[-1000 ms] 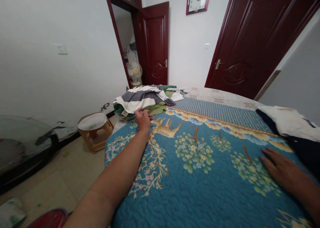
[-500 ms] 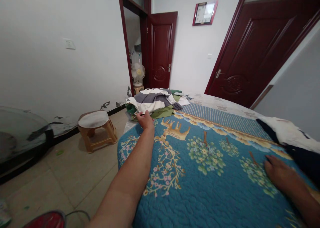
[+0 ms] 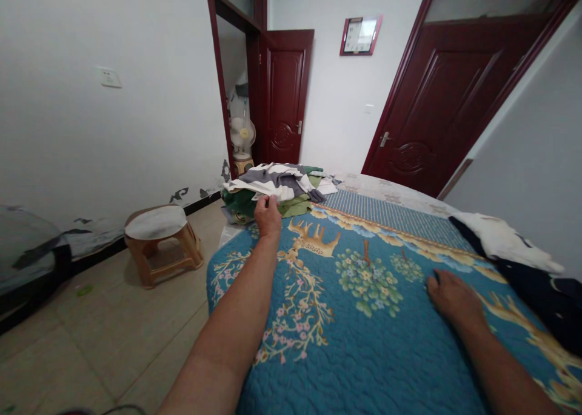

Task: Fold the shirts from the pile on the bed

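At the near edge of a pile of clothes, my left hand (image 3: 268,216) is closed in a pinch on the hem of a white-and-grey striped garment (image 3: 269,175). Green clothing (image 3: 240,204) lies beneath it in the pile, partly covered. My right hand (image 3: 456,298) is palm down, low over the blue quilted cover (image 3: 373,354), with loosely curved fingers and nothing visible in them. Whether it touches the cover is unclear.
A white garment (image 3: 504,239) and dark clothing (image 3: 541,297) lie on the right of the cover. Left of the bed stands a brown plastic stool (image 3: 166,263) with a pale top. A fan (image 3: 242,133) shows through the doorway, beside an open red door (image 3: 286,94).
My right hand has moved left over the cover, away from the dark clothing. My left hand still pinches the striped garment, whose near edge is lifted slightly. The view has shifted a little.
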The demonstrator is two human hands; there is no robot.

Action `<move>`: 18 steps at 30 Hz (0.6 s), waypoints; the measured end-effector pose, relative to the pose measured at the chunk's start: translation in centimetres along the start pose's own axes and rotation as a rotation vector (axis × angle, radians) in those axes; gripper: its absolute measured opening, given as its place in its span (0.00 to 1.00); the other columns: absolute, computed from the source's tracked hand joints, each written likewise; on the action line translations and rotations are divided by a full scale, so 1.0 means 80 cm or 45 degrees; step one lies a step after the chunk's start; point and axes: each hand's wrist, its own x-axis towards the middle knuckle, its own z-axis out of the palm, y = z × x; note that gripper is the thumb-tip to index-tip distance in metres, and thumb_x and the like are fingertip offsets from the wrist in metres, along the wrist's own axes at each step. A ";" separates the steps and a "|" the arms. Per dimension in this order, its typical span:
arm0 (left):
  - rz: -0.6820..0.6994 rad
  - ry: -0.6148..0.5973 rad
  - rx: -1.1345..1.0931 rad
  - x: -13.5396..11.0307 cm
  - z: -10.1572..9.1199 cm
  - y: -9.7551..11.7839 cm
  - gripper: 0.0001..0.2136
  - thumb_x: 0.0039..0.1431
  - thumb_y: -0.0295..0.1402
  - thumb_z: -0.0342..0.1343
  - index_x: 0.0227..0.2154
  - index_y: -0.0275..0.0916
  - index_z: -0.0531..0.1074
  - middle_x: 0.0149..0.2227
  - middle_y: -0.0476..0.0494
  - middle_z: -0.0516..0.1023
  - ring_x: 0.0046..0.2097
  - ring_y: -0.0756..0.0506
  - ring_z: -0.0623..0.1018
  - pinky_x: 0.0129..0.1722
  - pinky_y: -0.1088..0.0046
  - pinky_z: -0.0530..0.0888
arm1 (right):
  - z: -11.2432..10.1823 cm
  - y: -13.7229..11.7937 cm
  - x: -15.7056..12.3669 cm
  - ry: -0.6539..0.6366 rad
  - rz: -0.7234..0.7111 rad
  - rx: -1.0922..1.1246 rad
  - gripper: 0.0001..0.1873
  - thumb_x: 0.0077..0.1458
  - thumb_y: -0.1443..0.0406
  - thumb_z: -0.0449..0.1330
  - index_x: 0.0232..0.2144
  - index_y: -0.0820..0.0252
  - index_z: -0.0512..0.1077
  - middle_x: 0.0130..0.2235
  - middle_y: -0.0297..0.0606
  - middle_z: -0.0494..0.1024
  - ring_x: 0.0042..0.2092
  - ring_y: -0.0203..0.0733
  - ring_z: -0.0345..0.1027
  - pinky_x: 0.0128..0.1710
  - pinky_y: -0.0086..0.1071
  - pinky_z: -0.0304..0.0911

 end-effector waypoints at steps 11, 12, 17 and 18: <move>0.765 -0.620 0.321 -0.082 0.044 0.015 0.08 0.67 0.35 0.58 0.33 0.41 0.78 0.39 0.41 0.81 0.52 0.40 0.75 0.58 0.62 0.69 | 0.002 -0.002 0.005 0.039 -0.082 0.015 0.28 0.67 0.58 0.48 0.57 0.66 0.78 0.59 0.56 0.79 0.61 0.58 0.74 0.64 0.48 0.66; 0.818 -0.659 0.361 -0.086 0.045 0.016 0.08 0.67 0.35 0.58 0.33 0.41 0.79 0.40 0.40 0.81 0.52 0.39 0.74 0.58 0.61 0.69 | 0.003 -0.001 0.005 0.040 -0.092 0.021 0.28 0.67 0.58 0.48 0.57 0.66 0.78 0.59 0.56 0.79 0.61 0.58 0.74 0.64 0.48 0.66; 1.007 -0.714 0.593 -0.095 0.043 0.025 0.11 0.69 0.37 0.57 0.32 0.42 0.80 0.36 0.39 0.80 0.49 0.37 0.74 0.58 0.55 0.65 | 0.007 0.004 0.007 0.028 -0.091 0.078 0.29 0.67 0.58 0.48 0.57 0.69 0.78 0.60 0.58 0.78 0.62 0.60 0.73 0.65 0.50 0.65; 1.038 -0.716 0.629 -0.096 0.042 0.026 0.11 0.69 0.37 0.57 0.32 0.42 0.80 0.35 0.39 0.80 0.49 0.37 0.73 0.58 0.55 0.64 | 0.007 0.005 0.007 0.027 -0.090 0.094 0.29 0.67 0.57 0.48 0.57 0.70 0.78 0.60 0.59 0.79 0.62 0.61 0.73 0.65 0.51 0.65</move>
